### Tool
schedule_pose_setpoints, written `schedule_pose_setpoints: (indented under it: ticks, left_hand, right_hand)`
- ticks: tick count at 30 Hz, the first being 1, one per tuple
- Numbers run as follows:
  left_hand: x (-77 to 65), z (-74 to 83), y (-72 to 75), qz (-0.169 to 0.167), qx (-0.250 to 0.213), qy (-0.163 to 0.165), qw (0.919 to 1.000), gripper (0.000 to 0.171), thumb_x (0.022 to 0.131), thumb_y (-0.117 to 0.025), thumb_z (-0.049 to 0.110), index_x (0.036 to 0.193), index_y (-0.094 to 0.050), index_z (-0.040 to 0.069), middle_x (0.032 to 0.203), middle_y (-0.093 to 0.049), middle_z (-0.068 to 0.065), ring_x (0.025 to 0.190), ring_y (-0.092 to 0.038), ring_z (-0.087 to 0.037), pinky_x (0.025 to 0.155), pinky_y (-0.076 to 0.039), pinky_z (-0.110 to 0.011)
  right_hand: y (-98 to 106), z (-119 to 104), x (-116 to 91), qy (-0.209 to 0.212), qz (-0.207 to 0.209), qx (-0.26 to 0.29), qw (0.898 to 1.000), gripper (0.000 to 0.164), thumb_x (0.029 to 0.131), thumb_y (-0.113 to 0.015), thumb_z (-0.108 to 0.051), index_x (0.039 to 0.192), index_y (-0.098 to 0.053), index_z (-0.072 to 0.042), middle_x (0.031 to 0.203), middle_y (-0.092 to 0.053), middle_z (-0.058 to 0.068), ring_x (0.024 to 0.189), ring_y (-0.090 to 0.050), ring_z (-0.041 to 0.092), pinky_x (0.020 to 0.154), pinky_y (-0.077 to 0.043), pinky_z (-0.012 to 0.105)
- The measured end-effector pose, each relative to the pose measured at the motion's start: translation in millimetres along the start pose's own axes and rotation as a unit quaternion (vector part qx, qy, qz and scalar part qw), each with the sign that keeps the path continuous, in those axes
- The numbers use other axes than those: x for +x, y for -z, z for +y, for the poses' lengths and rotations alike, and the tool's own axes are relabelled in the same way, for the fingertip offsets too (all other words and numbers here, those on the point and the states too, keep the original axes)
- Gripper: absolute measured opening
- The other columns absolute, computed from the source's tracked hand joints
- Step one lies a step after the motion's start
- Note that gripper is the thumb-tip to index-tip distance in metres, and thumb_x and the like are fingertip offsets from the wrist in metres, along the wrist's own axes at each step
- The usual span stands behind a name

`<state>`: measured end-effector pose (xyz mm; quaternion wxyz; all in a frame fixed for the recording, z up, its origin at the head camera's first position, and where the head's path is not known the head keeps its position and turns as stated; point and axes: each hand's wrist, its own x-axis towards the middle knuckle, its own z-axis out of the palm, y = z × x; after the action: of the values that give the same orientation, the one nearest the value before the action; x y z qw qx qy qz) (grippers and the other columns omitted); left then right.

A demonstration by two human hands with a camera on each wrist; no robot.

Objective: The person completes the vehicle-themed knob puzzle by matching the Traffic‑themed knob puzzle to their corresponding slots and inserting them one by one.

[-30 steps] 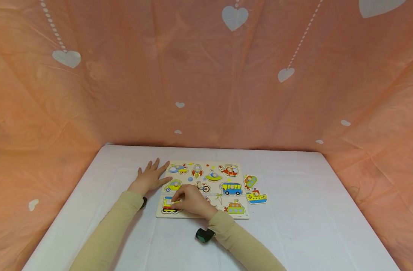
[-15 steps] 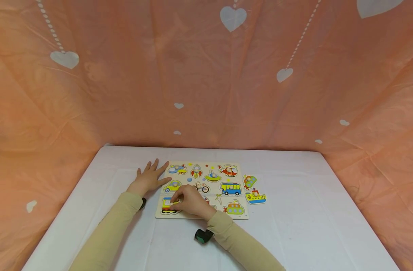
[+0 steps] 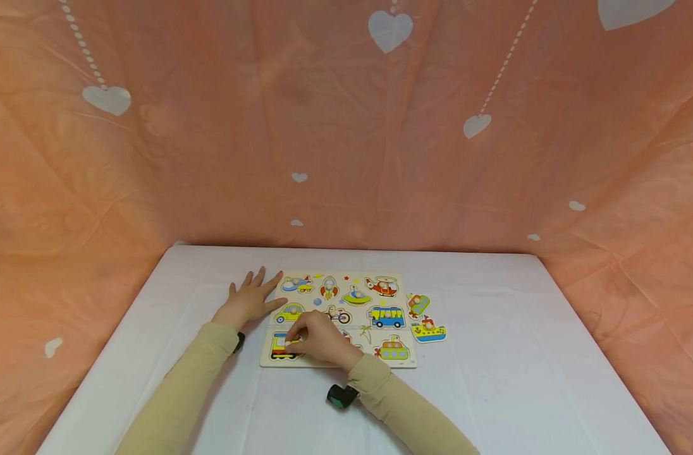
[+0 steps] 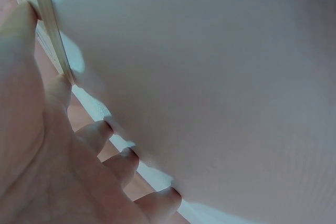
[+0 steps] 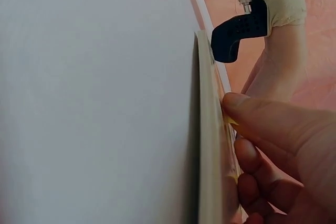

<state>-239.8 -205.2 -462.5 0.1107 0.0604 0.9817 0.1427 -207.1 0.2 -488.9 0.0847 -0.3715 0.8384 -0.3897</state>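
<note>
A wooden peg puzzle board [image 3: 358, 364] with vehicle pieces lies on the table. My right hand [image 3: 324, 339] is over its lower left part, thumb and index finger pinching the train piece [image 3: 279, 345] at its knob. The train appears seated in its outline, its right part hidden by the fingers. In the right wrist view, my right hand [image 5: 283, 150] is at the board's face, seen edge-on. My left hand [image 3: 248, 302] lies spread on the left, thumb and index fingertips at the board's left edge, which the left wrist view shows beside the thumb [image 4: 23, 22].
Right of the board lie a loose green submarine piece [image 3: 419, 305] and a boat piece [image 3: 429, 330], close together. The white-covered table [image 3: 511, 354] extends around, with a pink heart-patterned curtain [image 3: 346, 126] behind. Black wrist cameras [image 3: 342, 396] are strapped on.
</note>
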Motion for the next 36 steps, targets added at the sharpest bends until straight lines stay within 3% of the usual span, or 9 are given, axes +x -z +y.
schedule_pose_setpoints:
  ticks: [8,12,22,30,36]
  left_hand:
    - [0.8,0.0,-0.5,0.002,-0.003,-0.002,1.0000,0.074,0.094,-0.053,0.051,0.152,-0.026,0.016,0.154,-0.010,-0.028,0.138,-0.005,-0.052,0.101,-0.004,-0.075]
    - [0.6,0.1,-1.5,0.002,-0.005,-0.004,1.0000,0.074,0.094,-0.053,0.051,0.152,-0.026,0.016,0.154,-0.010,-0.028,0.138,-0.005,-0.053,0.101,-0.004,-0.075]
    - [1.7,-1.9,-2.7,0.004,-0.004,-0.007,1.0000,0.074,0.094,-0.052,0.052,0.152,-0.026,0.016,0.154,-0.009,-0.028,0.138,-0.005,-0.052,0.101,-0.004,-0.075]
    - [1.1,-1.3,-0.6,0.000,-0.002,-0.002,1.0000,0.075,0.093,-0.052,0.054,0.152,-0.025,0.016,0.155,-0.009,-0.028,0.138,-0.004,-0.052,0.101,-0.004,-0.074]
    - [-0.5,-0.3,0.8,0.000,-0.002,-0.006,1.0000,0.074,0.094,-0.052,0.053,0.152,-0.026,0.015,0.154,-0.010,-0.028,0.138,-0.005,-0.052,0.101,-0.005,-0.074]
  right_hand:
    - [4.7,3.7,-2.0,0.019,-0.020,-0.001,1.000,0.010,0.080,-0.079,-0.021,0.089,-0.076,-0.016,0.085,-0.065,-0.015,0.082,-0.052,-0.001,0.078,-0.041,0.016]
    - [7.1,5.9,-3.2,0.031,-0.026,0.025,0.999,0.013,0.081,-0.078,-0.019,0.093,-0.075,-0.014,0.088,-0.066,-0.012,0.084,-0.054,0.000,0.081,-0.043,0.016]
    - [21.1,5.6,-6.6,0.035,-0.032,0.065,0.997,0.019,0.082,-0.076,-0.009,0.101,-0.073,-0.007,0.092,-0.069,-0.004,0.075,-0.057,0.006,0.064,-0.048,0.017]
    - [34.4,8.7,-10.9,0.024,-0.020,0.083,0.996,0.021,0.082,-0.076,-0.012,0.102,-0.073,-0.008,0.092,-0.068,-0.009,0.075,-0.056,0.006,0.065,-0.047,0.019]
    - [42.6,11.1,-14.4,0.016,-0.008,0.083,0.996,0.020,0.083,-0.076,-0.013,0.103,-0.073,-0.007,0.094,-0.068,-0.004,0.080,-0.057,0.013,0.070,-0.046,0.021]
